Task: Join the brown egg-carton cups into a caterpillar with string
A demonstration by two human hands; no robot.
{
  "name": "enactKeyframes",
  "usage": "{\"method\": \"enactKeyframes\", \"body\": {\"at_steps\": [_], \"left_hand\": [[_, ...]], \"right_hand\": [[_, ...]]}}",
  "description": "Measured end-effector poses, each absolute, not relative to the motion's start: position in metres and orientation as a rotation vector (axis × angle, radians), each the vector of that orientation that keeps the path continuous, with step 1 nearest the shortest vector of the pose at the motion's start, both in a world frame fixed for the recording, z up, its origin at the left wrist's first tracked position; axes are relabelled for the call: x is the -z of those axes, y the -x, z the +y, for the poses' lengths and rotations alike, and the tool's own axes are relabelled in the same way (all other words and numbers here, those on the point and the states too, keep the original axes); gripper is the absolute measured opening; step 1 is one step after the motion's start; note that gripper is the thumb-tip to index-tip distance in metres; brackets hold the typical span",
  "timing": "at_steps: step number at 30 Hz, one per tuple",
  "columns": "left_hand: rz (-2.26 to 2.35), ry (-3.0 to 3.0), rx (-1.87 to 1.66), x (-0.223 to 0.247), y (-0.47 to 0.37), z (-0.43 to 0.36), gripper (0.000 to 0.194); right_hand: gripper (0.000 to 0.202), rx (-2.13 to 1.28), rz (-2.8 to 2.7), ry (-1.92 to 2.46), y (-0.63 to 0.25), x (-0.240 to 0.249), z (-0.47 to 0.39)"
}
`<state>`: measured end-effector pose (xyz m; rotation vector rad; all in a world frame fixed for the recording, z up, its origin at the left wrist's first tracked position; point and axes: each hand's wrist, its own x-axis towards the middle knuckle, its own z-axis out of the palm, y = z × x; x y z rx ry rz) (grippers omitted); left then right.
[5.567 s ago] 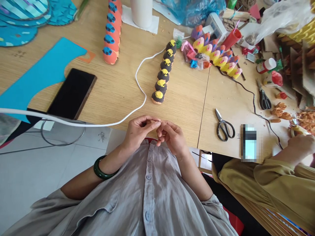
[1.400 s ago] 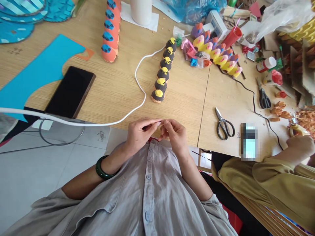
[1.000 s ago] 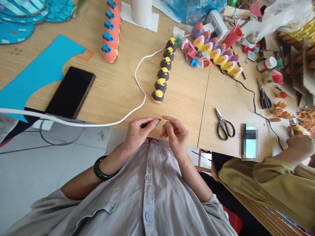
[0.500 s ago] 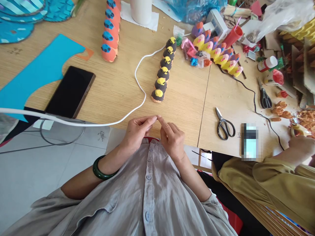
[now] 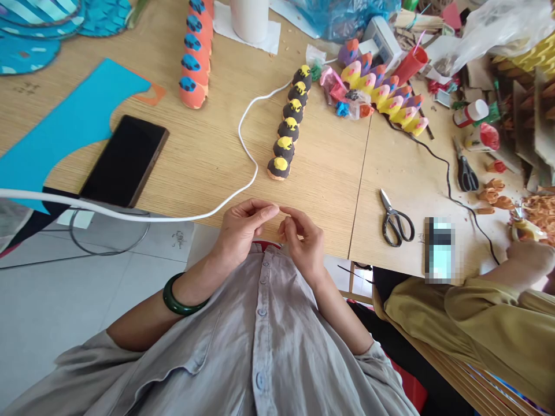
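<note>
My left hand (image 5: 243, 231) is closed, thumb and index finger pinched together above the table's front edge. Whatever lies between those fingertips is hidden or too small to name. My right hand (image 5: 303, 237) has its index finger stretched out, touching the left fingertips. Its thumb stands apart from that finger, the other fingers are curled, and nothing shows in it. Just beyond both hands lies a row of dark rounded pieces (image 5: 284, 148) with yellow tops. A white cable (image 5: 255, 167) runs to the left of that row.
A dark phone (image 5: 125, 162) and a blue cut sheet (image 5: 78, 115) lie left, near an orange row with blue spots (image 5: 193, 63). Scissors (image 5: 394, 219) rest to the right. A yellow and purple row (image 5: 385, 92) lies farther back. Another person's hand (image 5: 531, 257) is at far right.
My right thumb has come away from the index finger, and that hand has opened somewhat. The left hand keeps its pinch in nearly the same place.
</note>
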<state>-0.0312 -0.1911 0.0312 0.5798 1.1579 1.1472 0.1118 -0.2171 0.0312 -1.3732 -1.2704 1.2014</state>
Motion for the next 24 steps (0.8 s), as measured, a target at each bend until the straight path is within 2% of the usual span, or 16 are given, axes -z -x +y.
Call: {"method": "enactKeyframes", "body": {"at_steps": [12,18,24], "left_hand": [[1.211,-0.796,-1.105,-0.033,0.031,-0.198,0.031],[1.272,-1.088,-1.166,-0.031,0.029,-0.201,0.027],[1.247,-1.168,-1.151,-0.026,0.031,-0.202,0.027]], "right_hand": [[0.036,-1.812,-0.641,1.145,-0.112,-0.041,-0.203],[0.044,-1.864,-0.549,1.154,-0.11,-0.045,-0.2],[0.042,-1.846,-0.495,1.121,-0.111,-0.045,-0.199]]}}
